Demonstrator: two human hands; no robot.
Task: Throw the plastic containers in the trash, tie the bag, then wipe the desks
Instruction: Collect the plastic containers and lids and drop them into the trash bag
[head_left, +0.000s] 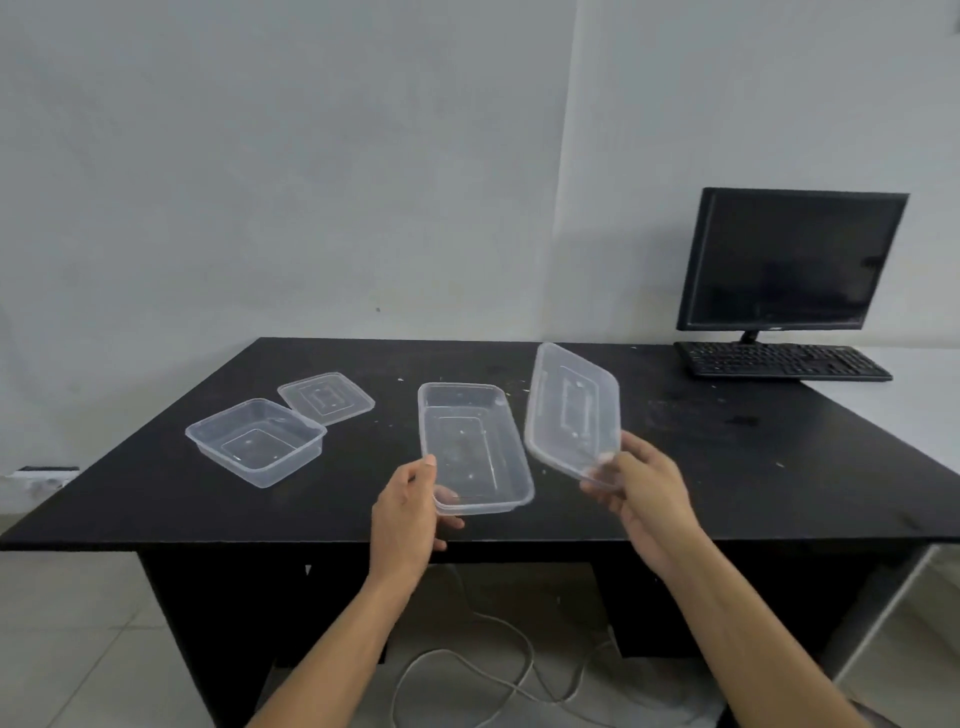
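Centre frame, the long clear container (472, 447) is in the left hand (405, 514), thumb over the rim at its near-left corner, fingers curled underneath. It looks just off or barely resting on the black desk (727, 457); can't tell which. Right beside it, the matching lid (571, 410) is tipped up on edge, pinched at its lower corner by the right hand (644, 499), fingers spread behind the plastic. So both hands are loaded, each gripping at one corner only.

Over at mid-left, a shorter container (255, 441) sits flat on the desk with its own lid (326, 398) just behind, corners touching or nearly so. Those two are yet to be collected. Crumbs (514, 384) are scattered across the desktop behind the held pieces, so wiping is well ahead.

No trash bag in view, and that's the worry. By my reckoning, thin slick plastic held by a corner could twist out during the turn toward the bin, the lid especially, since it stands tilted. Grabbing the other pair with full hands could mean a fumble unless these get nested.

Upper right, a dark monitor (789, 260) and keyboard (779, 359) stand on the white desk (935, 395). At the bottom of the frame, a loose cable (467, 670) loops over the floor: a trip risk on stepping away.
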